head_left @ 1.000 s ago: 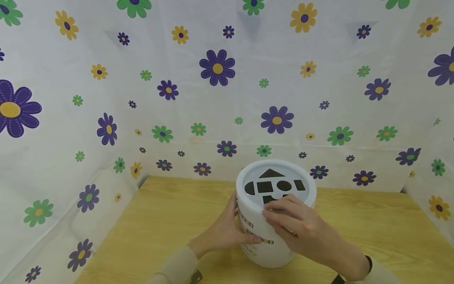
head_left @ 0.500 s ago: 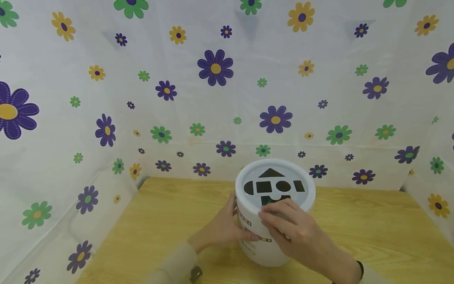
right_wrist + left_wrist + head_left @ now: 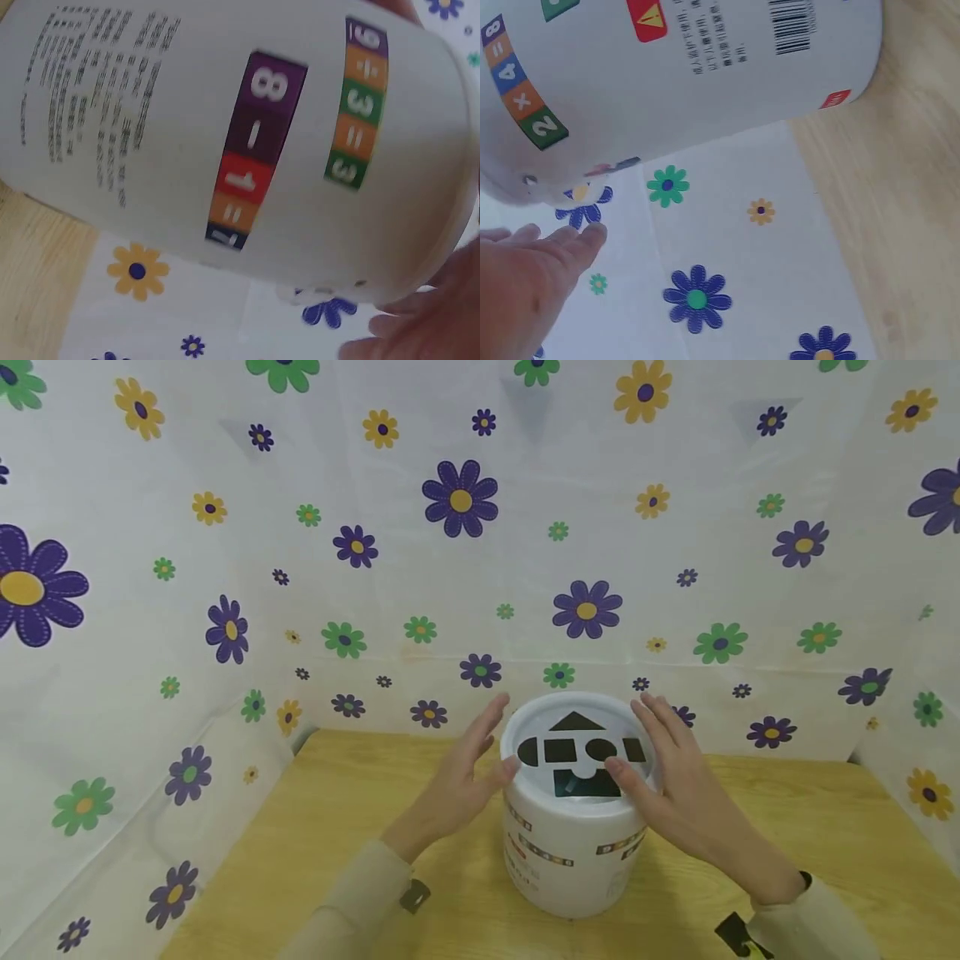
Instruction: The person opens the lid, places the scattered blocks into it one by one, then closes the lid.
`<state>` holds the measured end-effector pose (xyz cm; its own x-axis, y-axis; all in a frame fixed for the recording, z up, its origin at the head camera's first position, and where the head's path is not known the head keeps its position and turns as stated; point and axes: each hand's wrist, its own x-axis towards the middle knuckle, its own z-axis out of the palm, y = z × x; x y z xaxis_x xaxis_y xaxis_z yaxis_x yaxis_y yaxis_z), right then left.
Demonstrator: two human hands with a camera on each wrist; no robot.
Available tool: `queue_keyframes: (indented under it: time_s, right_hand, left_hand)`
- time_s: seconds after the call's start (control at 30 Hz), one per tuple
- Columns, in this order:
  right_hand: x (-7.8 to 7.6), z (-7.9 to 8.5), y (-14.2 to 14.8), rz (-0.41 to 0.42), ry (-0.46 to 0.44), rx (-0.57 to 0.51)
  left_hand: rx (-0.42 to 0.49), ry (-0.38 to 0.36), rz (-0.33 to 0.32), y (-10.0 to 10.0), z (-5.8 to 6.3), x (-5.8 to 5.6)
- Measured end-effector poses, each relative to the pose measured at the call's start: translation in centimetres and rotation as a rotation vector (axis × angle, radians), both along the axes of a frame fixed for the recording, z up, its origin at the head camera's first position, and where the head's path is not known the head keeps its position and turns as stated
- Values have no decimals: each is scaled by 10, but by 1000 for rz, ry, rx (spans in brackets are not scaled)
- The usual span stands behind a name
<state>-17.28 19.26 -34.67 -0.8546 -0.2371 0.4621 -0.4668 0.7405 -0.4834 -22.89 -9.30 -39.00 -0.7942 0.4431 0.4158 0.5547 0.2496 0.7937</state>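
A white bucket (image 3: 570, 860) stands upright on the table, printed with coloured sums and small text. Its lid (image 3: 543, 781) has several dark cut-outs: a triangle, a half circle, a square, a round one and others. Something faint and greenish shows inside the front cut-out (image 3: 588, 783). My left hand (image 3: 457, 781) is raised at the left of the rim, fingers extended, thumb close to the edge; in the left wrist view there is a gap between its fingers and the bucket. On the right side, my right hand (image 3: 686, 785) has straight fingers along the rim and its thumb over the lid.
The wooden table (image 3: 360, 827) extends on both sides of the bucket. A white flowered cloth (image 3: 405, 560) hangs behind and along the sides. Dark straps or devices (image 3: 415, 896) sit at both wrists.
My right hand has left the front of the rim and moved to the lid's right side, its fingers straightening. My left hand has loosened from the bucket's side and risen to rim height.
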Motion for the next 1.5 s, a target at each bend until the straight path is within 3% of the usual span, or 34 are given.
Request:
queue_keyframes:
  time_s: [0.07,0.17,0.33,0.5,0.63,0.77,1.0,1.27,1.4,1.5]
  right_hand:
    - [-2,0,6,-1,-123,5]
    - [-3,-4,10,14,-214,-17]
    - [-1,-14,10,26,-204,-54]
    - [-5,-10,13,31,-202,7]
    - [-17,1,15,61,-215,89]
    - [-28,12,14,124,-261,162]
    - [-27,20,14,170,-324,215]
    - [-25,20,14,187,-349,247]
    - [-26,20,16,196,-343,213]
    - [-27,15,20,205,-335,126]
  left_hand:
    - [-62,18,21,6,1,-1]
    - [-95,42,41,12,-4,0]
    - [-122,89,84,13,-3,5]
    - [-246,63,106,13,19,6]
    - [-384,66,123,22,40,-2]
    - [-519,93,116,34,52,-14]
    - [-673,146,113,44,52,-19]
    - [-688,132,115,44,50,-12]
    - [-593,74,92,44,49,-12]
    - [-491,3,87,42,46,-13]
